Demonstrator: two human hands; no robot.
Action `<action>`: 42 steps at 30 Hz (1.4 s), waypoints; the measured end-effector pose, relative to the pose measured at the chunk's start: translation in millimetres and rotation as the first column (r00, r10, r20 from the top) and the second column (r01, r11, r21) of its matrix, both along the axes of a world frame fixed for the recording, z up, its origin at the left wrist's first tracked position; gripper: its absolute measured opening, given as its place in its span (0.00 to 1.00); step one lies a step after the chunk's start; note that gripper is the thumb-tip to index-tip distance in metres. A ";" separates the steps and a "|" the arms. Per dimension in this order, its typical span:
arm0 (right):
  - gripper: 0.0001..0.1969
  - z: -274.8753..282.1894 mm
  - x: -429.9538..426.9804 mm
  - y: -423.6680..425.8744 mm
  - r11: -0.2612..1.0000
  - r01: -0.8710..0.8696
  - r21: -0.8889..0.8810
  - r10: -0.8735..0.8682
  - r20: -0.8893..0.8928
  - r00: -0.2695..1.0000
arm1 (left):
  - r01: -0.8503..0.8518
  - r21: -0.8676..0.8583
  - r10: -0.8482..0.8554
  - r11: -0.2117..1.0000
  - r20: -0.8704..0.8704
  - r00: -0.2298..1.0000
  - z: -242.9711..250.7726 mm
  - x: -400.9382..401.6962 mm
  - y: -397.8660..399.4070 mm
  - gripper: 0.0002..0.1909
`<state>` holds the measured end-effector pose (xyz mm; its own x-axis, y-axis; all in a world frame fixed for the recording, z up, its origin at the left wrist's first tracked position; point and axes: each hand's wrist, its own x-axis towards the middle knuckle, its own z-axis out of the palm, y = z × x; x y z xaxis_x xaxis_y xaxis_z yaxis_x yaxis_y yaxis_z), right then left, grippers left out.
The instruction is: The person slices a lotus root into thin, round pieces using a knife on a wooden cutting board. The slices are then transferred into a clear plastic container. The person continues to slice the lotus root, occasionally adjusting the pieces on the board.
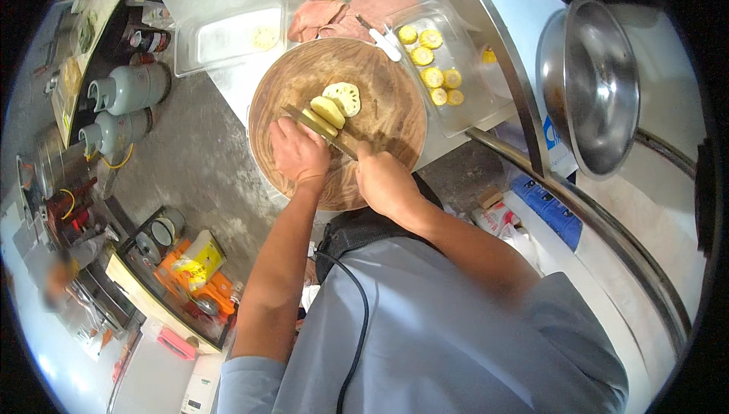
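Observation:
On a round wooden chopping board, my right hand grips the handle of a kitchen knife. The blade slants up and left across the board. My left hand is curled beside the blade on its near left side, pressing on a lotus root piece that the fingers and blade mostly hide. Beyond the blade, pale yellow slices lean in a row. A lotus root slice with its holes showing lies at the far end of that row.
Corn pieces sit in a clear tray on the right. A white-handled paring knife lies by a pink cloth. Another clear tray holds a pale slice. Gas cylinders stand left; a steel bowl is right.

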<state>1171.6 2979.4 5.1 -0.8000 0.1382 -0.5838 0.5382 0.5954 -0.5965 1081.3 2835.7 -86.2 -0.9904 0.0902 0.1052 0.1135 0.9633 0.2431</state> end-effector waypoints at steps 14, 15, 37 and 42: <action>0.08 -80.1 -37.0 -5.2 0.995 -0.101 -0.003 0.101 -0.067 0.993 | -0.027 0.099 0.027 0.995 0.001 1.000 -9.2 2.4 -4.9 0.12; 0.08 -78.0 -37.8 -8.3 0.995 -0.097 0.022 0.098 -0.064 0.993 | -0.022 0.102 0.024 0.995 -0.017 1.000 -8.2 0.9 -3.9 0.12; 0.10 2.9 17.9 -14.7 0.999 0.023 0.038 -0.020 -0.091 0.996 | -0.173 -0.014 0.172 0.985 0.170 0.970 -10.1 5.6 -15.1 0.26; 0.11 -8.5 19.8 -12.7 0.999 0.009 0.035 -0.006 -0.077 0.997 | -0.157 -0.004 0.155 0.988 0.162 0.975 -6.3 6.6 -12.0 0.27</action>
<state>1191.4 2966.7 -3.4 -0.8415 0.1638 -0.5149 0.4957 0.6133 -0.6150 1087.9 2823.7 -92.5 -0.9962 -0.0668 -0.0568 -0.0791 0.9638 0.2545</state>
